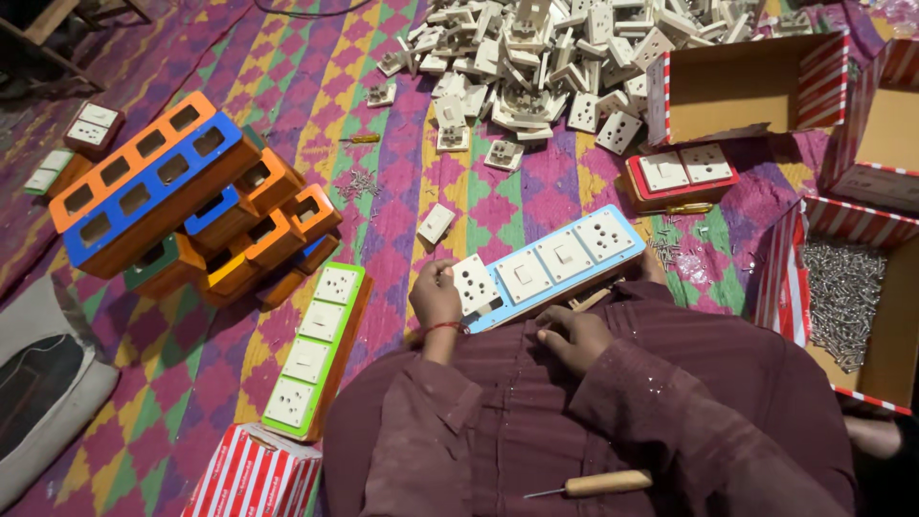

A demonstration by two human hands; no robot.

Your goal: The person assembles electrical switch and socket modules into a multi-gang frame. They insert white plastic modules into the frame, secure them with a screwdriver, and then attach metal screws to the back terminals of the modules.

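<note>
- Blue-faced board [560, 263] lies slanted across the lap, white sockets and switches set in a row — close under the eyes, within both hands' reach.
- Left hand [436, 295] closes over the board's near end, fingers curled on the last white socket [476, 283], apparently seating it in its slot.
- Right hand [572, 337] rests curled against the board's lower edge, likely steadying it; whether it pinches anything small cannot be told.
- A wooden-handled awl [598, 483] lies free on the maroon garment, ready to hand.
- Finished green board [316, 349] is set aside at the left, beside stacked orange and blue empty frames [163, 187].
- Loose white parts [546, 57] are heaped ahead; a striped box [780, 278] of screws [842, 297] sits open at the right — supplies ringed about the seat.
</note>
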